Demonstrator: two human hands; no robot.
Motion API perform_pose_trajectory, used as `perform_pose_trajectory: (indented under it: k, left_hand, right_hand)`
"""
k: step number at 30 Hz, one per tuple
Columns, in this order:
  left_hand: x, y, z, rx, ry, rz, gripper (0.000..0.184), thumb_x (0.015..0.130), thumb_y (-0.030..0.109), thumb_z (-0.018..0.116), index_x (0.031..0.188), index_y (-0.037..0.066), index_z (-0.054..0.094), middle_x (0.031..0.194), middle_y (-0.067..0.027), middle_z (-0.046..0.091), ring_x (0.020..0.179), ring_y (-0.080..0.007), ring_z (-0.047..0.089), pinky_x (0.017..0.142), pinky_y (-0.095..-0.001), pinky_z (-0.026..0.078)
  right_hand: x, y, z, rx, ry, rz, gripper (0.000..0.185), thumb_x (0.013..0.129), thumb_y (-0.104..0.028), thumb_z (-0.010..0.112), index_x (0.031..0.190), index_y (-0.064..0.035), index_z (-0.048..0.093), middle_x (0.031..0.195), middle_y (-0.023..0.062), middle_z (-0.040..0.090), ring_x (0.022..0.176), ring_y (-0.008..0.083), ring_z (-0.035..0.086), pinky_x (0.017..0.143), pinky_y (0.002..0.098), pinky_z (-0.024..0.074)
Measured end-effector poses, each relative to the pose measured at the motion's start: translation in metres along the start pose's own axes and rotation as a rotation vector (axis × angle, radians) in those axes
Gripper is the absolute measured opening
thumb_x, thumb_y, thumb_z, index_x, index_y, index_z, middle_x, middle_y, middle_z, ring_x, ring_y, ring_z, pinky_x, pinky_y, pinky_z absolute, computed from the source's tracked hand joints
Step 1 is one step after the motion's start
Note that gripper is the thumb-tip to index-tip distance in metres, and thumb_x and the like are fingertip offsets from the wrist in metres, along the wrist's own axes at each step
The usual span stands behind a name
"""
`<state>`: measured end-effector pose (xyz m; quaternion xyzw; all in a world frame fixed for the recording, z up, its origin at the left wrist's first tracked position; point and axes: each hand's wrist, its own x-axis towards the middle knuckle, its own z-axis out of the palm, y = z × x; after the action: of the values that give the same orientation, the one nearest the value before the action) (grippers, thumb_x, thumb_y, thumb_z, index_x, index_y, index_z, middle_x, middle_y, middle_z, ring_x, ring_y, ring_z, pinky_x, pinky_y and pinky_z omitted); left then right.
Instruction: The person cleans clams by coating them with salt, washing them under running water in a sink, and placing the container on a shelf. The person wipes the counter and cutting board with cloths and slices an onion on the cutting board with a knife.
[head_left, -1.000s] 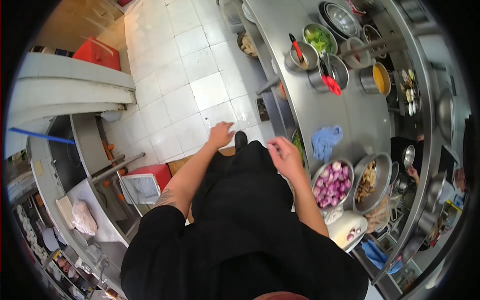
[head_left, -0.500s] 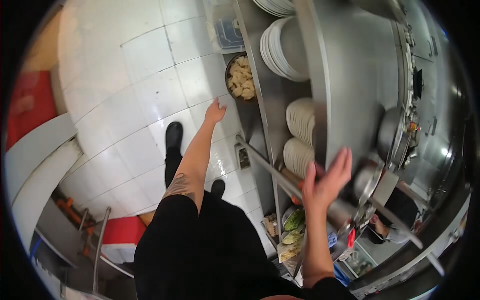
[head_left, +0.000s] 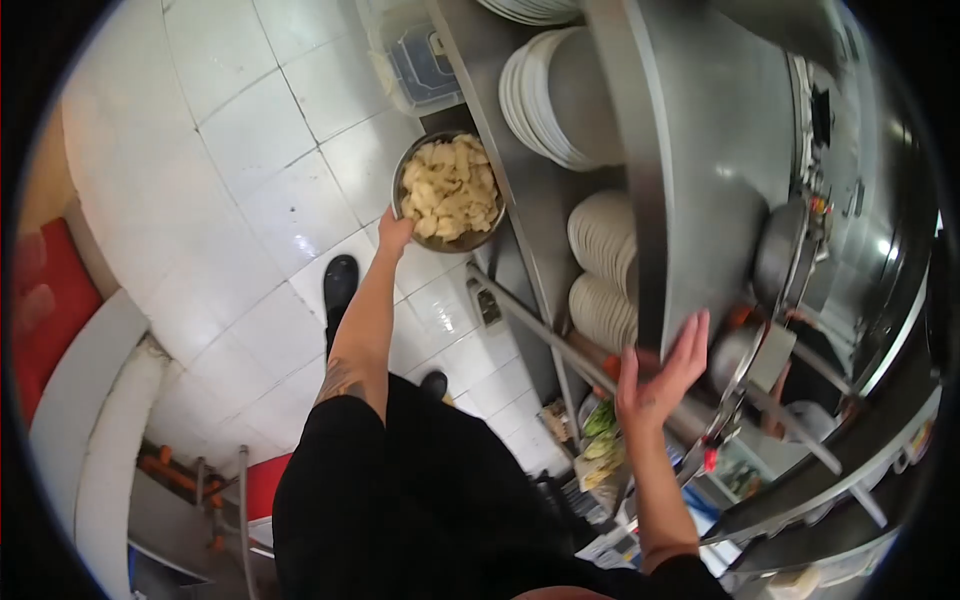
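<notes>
My left hand [head_left: 394, 232] grips the near-left rim of a round metal bowl [head_left: 462, 243] heaped with pale yellowish chunks of food [head_left: 448, 188]. The fingers under the rim are partly hidden. The bowl juts out past the lower shelf's edge, above the tiled floor. My right hand [head_left: 662, 385] is open, thumb apart from the fingers, at the steel counter's front edge. It holds nothing; whether the palm touches the edge I cannot tell.
Stacks of white plates [head_left: 535, 100] and smaller dishes [head_left: 600, 240] fill the shelf under the steel counter [head_left: 710, 180]. A lidded plastic container [head_left: 425, 65] stands beyond the bowl. A metal rail [head_left: 540, 330] runs near the shelf. Metal pans [head_left: 782, 255] sit at right, with a person [head_left: 815, 390] beyond.
My left hand has reached the bowl and taken hold of its rim. The bowl has come out from the shelf, leftward and closer. My right hand stays open by the counter edge.
</notes>
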<state>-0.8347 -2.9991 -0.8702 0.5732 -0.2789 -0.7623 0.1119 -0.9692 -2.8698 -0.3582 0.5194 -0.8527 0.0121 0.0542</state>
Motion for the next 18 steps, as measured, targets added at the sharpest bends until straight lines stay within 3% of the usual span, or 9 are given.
perform_pose_trajectory:
  k: [2, 3, 5, 6, 8, 12, 15, 17, 18]
  left_hand:
    - [-0.038, -0.046, -0.038, 0.022, 0.185, 0.12, 0.06, 0.077, 0.014, 0.071, 0.133, -0.003, 0.055, 0.112, -0.0181, 0.067, 0.095, -0.0271, 0.066, 0.082, -0.0382, 0.054]
    - [-0.053, -0.069, -0.063, 0.069, 0.173, 0.22, 0.059, 0.078, 0.01, 0.072, 0.131, -0.008, 0.053, 0.116, -0.0178, 0.066, 0.1, -0.0266, 0.066, 0.086, -0.0373, 0.054]
    - [-0.121, -0.069, -0.104, -0.243, -0.176, -0.002, 0.05, 0.083, 0.001, 0.066, 0.131, -0.007, 0.054, 0.118, -0.0177, 0.065, 0.104, -0.0257, 0.067, 0.085, -0.0378, 0.056]
    - [-0.223, -0.003, -0.093, -0.112, -0.073, 0.072, 0.048, 0.082, -0.001, 0.063, 0.128, -0.009, 0.056, 0.117, -0.0175, 0.066, 0.103, -0.0257, 0.067, 0.085, -0.0382, 0.056]
    - [-0.328, 0.02, -0.098, 0.035, -0.119, 0.272, 0.059, 0.074, -0.002, 0.059, 0.132, -0.009, 0.052, 0.125, -0.0178, 0.062, 0.109, -0.0269, 0.064, 0.09, -0.0367, 0.054]
    - [-0.539, 0.034, -0.082, 0.21, 0.048, 0.22, 0.064, 0.066, -0.006, 0.054, 0.129, -0.006, 0.049, 0.112, -0.0138, 0.062, 0.09, -0.0261, 0.067, 0.069, -0.0339, 0.059]
    - [-0.627, 0.059, -0.051, 0.336, -0.093, 0.151, 0.061, 0.068, -0.008, 0.057, 0.128, -0.003, 0.05, 0.109, -0.014, 0.061, 0.087, -0.0261, 0.065, 0.066, -0.0327, 0.056]
    - [-0.681, 0.038, -0.019, 0.346, -0.128, 0.144, 0.061, 0.068, -0.009, 0.057, 0.128, -0.004, 0.05, 0.109, -0.0148, 0.062, 0.088, -0.0266, 0.065, 0.069, -0.0335, 0.056]
    - [-0.704, 0.027, 0.002, 0.334, -0.164, 0.123, 0.061, 0.067, -0.01, 0.057, 0.127, -0.004, 0.05, 0.108, -0.0156, 0.062, 0.089, -0.0272, 0.065, 0.072, -0.0343, 0.056]
  right_hand:
    - [-0.006, 0.002, 0.004, 0.146, 0.006, 0.135, 0.082, 0.077, -0.006, 0.075, 0.149, -0.0007, 0.036, 0.15, 0.0316, 0.033, 0.135, 0.0466, 0.036, 0.105, 0.05, 0.0405]
    - [-0.002, 0.005, -0.002, 0.059, 0.03, -0.015, 0.081, 0.076, -0.007, 0.078, 0.147, -0.0034, 0.039, 0.145, 0.031, 0.038, 0.133, 0.0466, 0.039, 0.103, 0.0508, 0.0425]
    - [-0.005, 0.006, -0.013, 0.125, 0.038, 0.032, 0.076, 0.077, -0.017, 0.079, 0.144, -0.0039, 0.044, 0.144, 0.0323, 0.039, 0.131, 0.0482, 0.04, 0.107, 0.0552, 0.0379]
    - [-0.013, 0.007, -0.022, 0.247, 0.051, 0.078, 0.073, 0.08, -0.021, 0.077, 0.142, -0.0038, 0.044, 0.146, 0.0332, 0.037, 0.133, 0.0497, 0.039, 0.111, 0.057, 0.0339]
    - [-0.066, 0.028, -0.012, 0.332, 0.247, -0.074, 0.062, 0.083, -0.019, 0.075, 0.138, -0.0047, 0.05, 0.145, 0.0267, 0.042, 0.132, 0.0446, 0.043, 0.11, 0.0507, 0.0391]
    - [-0.274, 0.037, -0.094, 0.656, 0.103, -0.127, 0.057, 0.085, -0.017, 0.073, 0.136, -0.0029, 0.052, 0.146, 0.0246, 0.043, 0.132, 0.0445, 0.043, 0.11, 0.0508, 0.039]
    - [-0.391, 0.047, -0.115, 0.706, 0.111, 0.187, 0.064, 0.089, -0.021, 0.072, 0.145, -0.0041, 0.044, 0.145, 0.0239, 0.045, 0.133, 0.0392, 0.045, 0.107, 0.0494, 0.0429]
    - [-0.467, 0.065, -0.123, 1.058, 0.196, 0.578, 0.073, 0.094, -0.031, 0.067, 0.152, -0.0033, 0.031, 0.145, 0.0258, 0.044, 0.13, 0.0384, 0.049, 0.106, 0.0449, 0.0442]
    - [-0.496, 0.084, -0.149, 1.403, -0.059, 0.78, 0.08, 0.097, -0.037, 0.064, 0.156, -0.0067, 0.019, 0.145, 0.0224, 0.045, 0.123, 0.0311, 0.056, 0.1, 0.0427, 0.0495]
